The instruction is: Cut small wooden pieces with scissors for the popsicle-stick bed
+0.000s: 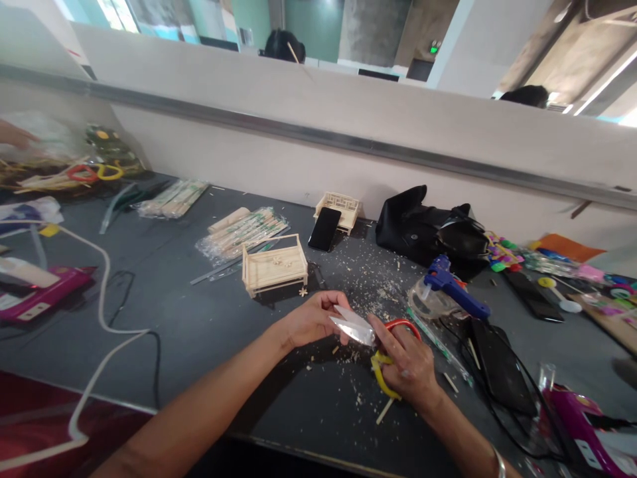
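Note:
In my right hand (pixel 412 364) is a pair of scissors (pixel 354 330) with a red and a yellow handle loop, its blades parted and pointing left. My left hand (pixel 318 320) is closed in a pinch at the blade tips; whatever lies between its fingers is too small to make out. Just beyond my left hand stands a small bench-like model (pixel 276 265) made of pale sticks, with a little flower-shaped piece (pixel 303 291) beside it. Pale chips and stick scraps (pixel 371 292) are scattered around and under the hands.
A phone (pixel 324 229) leans on a second stick model (pixel 343 207). Bagged sticks (pixel 243 232) lie to the left. At the right are a black bag (pixel 428 229), a blue glue gun (pixel 455 287) and a dark phone (pixel 502 365). A white cable (pixel 104 279) crosses the left side. Another person's hand (pixel 14 135) shows far left.

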A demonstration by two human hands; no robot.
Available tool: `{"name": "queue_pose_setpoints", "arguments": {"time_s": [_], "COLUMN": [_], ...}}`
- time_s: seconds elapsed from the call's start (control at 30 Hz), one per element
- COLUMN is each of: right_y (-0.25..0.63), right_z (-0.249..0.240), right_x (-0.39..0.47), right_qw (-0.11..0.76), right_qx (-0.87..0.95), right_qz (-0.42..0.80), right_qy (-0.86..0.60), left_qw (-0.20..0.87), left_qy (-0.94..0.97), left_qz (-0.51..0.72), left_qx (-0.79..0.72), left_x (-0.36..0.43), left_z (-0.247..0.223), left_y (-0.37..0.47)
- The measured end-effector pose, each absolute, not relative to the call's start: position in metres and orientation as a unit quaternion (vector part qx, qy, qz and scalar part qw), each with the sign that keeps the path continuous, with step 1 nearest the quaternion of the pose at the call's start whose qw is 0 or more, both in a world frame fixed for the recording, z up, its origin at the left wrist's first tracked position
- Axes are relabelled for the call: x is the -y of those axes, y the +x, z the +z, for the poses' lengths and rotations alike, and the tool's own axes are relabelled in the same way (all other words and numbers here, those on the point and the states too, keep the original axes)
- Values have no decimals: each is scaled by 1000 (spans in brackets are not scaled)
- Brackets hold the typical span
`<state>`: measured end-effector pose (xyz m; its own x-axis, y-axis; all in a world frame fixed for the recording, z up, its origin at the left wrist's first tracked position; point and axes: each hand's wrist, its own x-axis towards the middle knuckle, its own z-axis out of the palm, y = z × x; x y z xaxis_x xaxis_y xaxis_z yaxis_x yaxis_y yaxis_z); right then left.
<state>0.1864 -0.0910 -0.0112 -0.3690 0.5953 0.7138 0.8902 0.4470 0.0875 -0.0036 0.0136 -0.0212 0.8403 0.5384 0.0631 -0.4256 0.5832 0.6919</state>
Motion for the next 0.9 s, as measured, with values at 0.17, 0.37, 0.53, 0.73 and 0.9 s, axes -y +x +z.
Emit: {"name": "queue_pose_setpoints", "arguments": {"time_s": [0.17, 0.37, 0.53, 0.73, 0.9], "right_y": [191, 198, 197, 198, 197], "right_z": [-20, -24, -20, -22, -21], "right_x": [86, 82, 83, 83, 84], "right_qw": [391, 425, 371, 346, 321], "right_qx": [760, 736, 772, 780, 783], "right_qz": [-176, -146, -157, -168, -203], "right_qy": [-489, -506, -491, -494, -492], "left_qw": [882, 880, 876, 871, 872], "left_qy": [357, 343, 328, 324, 305], "left_qz": [302, 322, 341, 354, 364], "left_qx": [-59, -65, -96, -102, -121], "left_x": [-12, -10, -10, -8, -7], "left_z": [-11, -5, -6, -6, -6], "left_y": [-3, -2, -2, -1, 1]}}
